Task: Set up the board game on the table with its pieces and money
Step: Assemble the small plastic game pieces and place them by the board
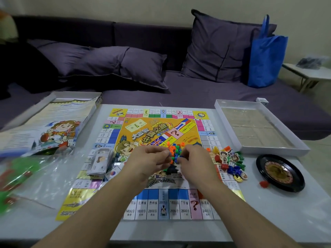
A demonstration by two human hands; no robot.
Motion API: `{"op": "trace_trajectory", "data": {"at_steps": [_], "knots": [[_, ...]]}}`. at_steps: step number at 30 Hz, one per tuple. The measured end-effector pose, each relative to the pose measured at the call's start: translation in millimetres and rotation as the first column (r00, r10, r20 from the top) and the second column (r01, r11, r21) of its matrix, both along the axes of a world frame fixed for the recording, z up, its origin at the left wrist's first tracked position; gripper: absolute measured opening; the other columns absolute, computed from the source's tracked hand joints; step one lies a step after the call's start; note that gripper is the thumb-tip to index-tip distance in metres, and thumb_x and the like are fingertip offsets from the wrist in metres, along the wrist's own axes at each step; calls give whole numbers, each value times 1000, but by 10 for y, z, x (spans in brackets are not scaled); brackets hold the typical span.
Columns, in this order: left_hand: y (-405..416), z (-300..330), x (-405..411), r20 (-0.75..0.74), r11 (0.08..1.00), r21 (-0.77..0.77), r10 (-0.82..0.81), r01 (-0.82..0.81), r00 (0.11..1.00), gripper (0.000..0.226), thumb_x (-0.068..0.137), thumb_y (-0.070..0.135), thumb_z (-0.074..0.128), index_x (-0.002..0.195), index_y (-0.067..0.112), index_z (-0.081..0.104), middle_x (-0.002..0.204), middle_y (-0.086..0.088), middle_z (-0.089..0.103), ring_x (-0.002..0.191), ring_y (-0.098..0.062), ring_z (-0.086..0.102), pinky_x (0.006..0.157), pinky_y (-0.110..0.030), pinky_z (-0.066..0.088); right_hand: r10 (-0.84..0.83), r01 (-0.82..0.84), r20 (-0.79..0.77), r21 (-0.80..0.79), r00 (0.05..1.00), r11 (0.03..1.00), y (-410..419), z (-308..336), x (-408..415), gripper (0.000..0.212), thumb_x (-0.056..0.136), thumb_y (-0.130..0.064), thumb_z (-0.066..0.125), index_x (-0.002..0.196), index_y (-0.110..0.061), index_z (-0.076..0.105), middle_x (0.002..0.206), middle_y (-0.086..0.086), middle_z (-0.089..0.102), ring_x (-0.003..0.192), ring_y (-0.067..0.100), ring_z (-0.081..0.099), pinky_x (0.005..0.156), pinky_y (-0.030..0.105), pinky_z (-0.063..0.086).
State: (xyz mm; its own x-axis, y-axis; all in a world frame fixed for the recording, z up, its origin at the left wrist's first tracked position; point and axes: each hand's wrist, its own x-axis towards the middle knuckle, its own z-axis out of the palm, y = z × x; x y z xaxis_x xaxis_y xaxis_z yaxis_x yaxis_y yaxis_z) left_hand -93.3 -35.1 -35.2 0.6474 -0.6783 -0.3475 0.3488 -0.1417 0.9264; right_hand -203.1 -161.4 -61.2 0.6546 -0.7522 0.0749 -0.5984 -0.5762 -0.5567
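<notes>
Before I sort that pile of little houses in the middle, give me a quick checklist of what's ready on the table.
1. Board laid flat on the table: ok.
2. Both hands on the pile of small houses: ok; left hand and right hand pinch at pieces there.
3. Houses sorted by colour: not ok; orange, green and blue are mixed.
4. Money dealt out: not ok; it lies as one bundle on the board's left side.
5. Tokens and coins placed: not ok; heaped at the board's right edge.
6. Roulette wheel within reach: ok, on the table right of the board.
</notes>
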Motion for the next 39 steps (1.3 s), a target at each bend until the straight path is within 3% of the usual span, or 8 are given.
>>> {"op": "trace_trajectory", "data": {"at_steps": [2, 6, 10, 17, 20, 27, 33, 39], "knots": [[49, 82, -4, 7, 1000, -24, -5, 5, 1000, 9, 94, 1, 71, 102, -2, 76, 97, -22, 79, 91, -32, 78, 74, -31, 64, 23, -45, 178, 117, 984, 992, 37, 172, -52, 5, 98, -24, 72, 94, -24, 70, 90, -10, 68, 82, 5, 64, 71, 23, 53], [104, 252, -59, 56, 997, -83, -1, 6, 998, 11, 93, 2, 74, 103, 3, 77, 95, -19, 79, 91, -31, 79, 79, -36, 64, -30, -133, 389, 386, 921, 913, 156, 491, -165, 15, 103, -15, 64, 93, -18, 75, 83, 2, 74, 75, 18, 73, 65, 29, 62], [151, 256, -183, 195, 993, -112, -2, 25, 981, 11, 92, 4, 75, 101, 10, 77, 95, -7, 81, 91, -22, 79, 76, -28, 63, -116, -195, 457, 577, 882, 793, 279, 605, -198, 16, 104, -12, 63, 97, -11, 77, 87, 10, 77, 71, 19, 76, 59, 29, 60], [155, 232, -143, 304, 992, -127, 59, -22, 951, 15, 92, 5, 75, 101, 16, 79, 93, -2, 81, 89, -20, 79, 87, -39, 64, -271, -247, 542, 699, 795, 671, 299, 617, -139, 12, 96, -6, 72, 96, -9, 84, 93, 14, 79, 79, 24, 76, 64, 31, 62], [136, 229, -128, 260, 990, -139, 66, -30, 963, 16, 91, 3, 76, 100, 16, 80, 92, -2, 81, 89, -20, 79, 88, -40, 64, -308, -248, 559, 706, 770, 664, 300, 591, -94, 15, 95, -3, 71, 96, -10, 84, 94, 18, 78, 84, 36, 74, 68, 34, 64], [74, 232, -108, -13, 964, -263, 44, -46, 999, 17, 88, -3, 74, 101, 6, 80, 100, -15, 80, 98, -33, 78, 90, -41, 61, -314, -235, 620, 642, 719, 730, 319, 574, -66, 17, 99, -9, 68, 97, -17, 83, 95, 4, 79, 83, 17, 72, 67, 29, 59], [96, 285, -150, -265, 928, -369, -46, -57, 963, 22, 87, -10, 68, 108, -7, 75, 106, -27, 76, 92, -33, 77, 76, -31, 65, -413, -354, 618, 754, 669, 554, 383, 522, -46, 17, 86, -22, 71, 95, -14, 83, 106, 12, 78, 94, 23, 69, 75, 34, 55], [161, 316, -134, -329, 914, -404, -108, -36, 938, 28, 82, -7, 70, 109, -8, 76, 96, -25, 76, 81, -28, 77, 70, -29, 64, -323, -395, 652, 707, 686, 587, 386, 584, -74, 16, 98, -9, 63, 99, -7, 79, 98, 13, 77, 83, 18, 71, 71, 31, 57]]}}
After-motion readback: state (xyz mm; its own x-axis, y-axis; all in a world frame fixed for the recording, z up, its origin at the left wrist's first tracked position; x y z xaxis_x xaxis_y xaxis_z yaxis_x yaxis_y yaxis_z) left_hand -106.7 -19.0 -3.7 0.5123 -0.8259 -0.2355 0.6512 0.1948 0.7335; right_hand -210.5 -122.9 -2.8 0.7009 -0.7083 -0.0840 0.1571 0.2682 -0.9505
